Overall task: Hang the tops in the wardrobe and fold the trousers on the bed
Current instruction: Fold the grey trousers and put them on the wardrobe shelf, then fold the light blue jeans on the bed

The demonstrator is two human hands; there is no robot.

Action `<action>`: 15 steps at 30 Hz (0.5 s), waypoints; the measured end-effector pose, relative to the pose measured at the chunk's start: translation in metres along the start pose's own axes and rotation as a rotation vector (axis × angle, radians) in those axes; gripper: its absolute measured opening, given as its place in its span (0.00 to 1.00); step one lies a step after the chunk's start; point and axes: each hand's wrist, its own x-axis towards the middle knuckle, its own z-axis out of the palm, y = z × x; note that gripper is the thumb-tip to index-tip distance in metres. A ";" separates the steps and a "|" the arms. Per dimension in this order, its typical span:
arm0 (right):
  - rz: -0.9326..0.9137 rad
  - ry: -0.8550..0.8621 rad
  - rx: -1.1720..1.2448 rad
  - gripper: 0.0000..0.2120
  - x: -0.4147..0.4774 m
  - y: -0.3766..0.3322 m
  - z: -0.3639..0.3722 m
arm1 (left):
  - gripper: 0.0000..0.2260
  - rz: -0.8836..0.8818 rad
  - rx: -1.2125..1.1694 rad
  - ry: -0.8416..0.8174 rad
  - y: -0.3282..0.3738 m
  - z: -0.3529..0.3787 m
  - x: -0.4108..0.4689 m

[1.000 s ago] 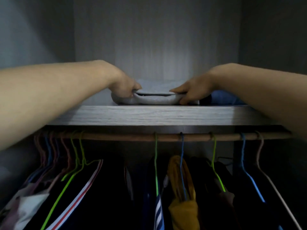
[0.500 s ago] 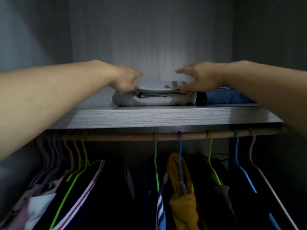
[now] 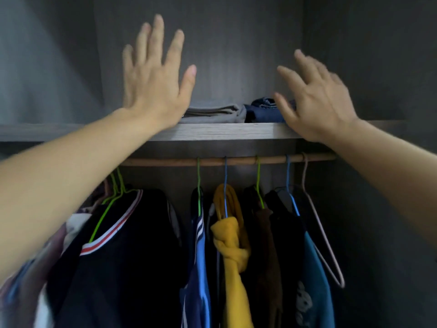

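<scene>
Left hand (image 3: pixel 153 91), right hand (image 3: pixel 319 102): fingers spread, grips empty. Trousers (image 3: pixel 212 113) lie folded on shelf (image 3: pixel 224 131), jeans (image 3: pixel 262 113) at 3 o'clock.

This was the inside of a household wardrobe (image 3: pixel 369 67). Grey wood-grain panels (image 3: pixel 236 39) formed its back and sides. A matching shelf (image 3: pixel 224 131) ran across, bearing folded grey trousers (image 3: pixel 217 114) with folded blue jeans (image 3: pixel 261 114) just right of them. Beneath it a wooden rail (image 3: pixel 238 161) carried coloured wire hangers (image 3: pixel 198 181) with tops: a dark striped-collar top (image 3: pixel 132 256) at left, a knotted yellow top (image 3: pixel 233 245) in the middle.
</scene>
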 end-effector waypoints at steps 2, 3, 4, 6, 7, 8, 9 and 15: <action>0.002 -0.001 -0.022 0.28 -0.025 0.000 -0.011 | 0.28 0.036 -0.015 -0.013 0.010 -0.007 -0.015; 0.007 0.011 -0.035 0.28 -0.041 -0.001 -0.016 | 0.28 0.053 -0.025 -0.013 0.014 -0.010 -0.026; 0.027 0.030 -0.042 0.28 -0.058 -0.002 -0.021 | 0.28 0.056 -0.048 -0.013 0.019 -0.012 -0.039; 0.114 0.068 -0.037 0.28 -0.101 -0.010 -0.029 | 0.29 0.034 -0.127 -0.022 0.033 -0.013 -0.077; 0.169 0.061 -0.042 0.28 -0.130 -0.018 -0.031 | 0.29 0.027 -0.171 -0.041 0.042 -0.013 -0.104; 0.227 0.032 -0.051 0.29 -0.164 -0.029 -0.032 | 0.29 0.027 -0.213 -0.067 0.053 -0.013 -0.137; 0.282 -0.014 -0.064 0.30 -0.201 -0.042 -0.034 | 0.29 0.028 -0.255 -0.103 0.065 -0.012 -0.173; 0.521 -0.470 -0.087 0.38 -0.466 -0.137 -0.071 | 0.32 -0.061 -0.570 -0.545 0.136 -0.033 -0.430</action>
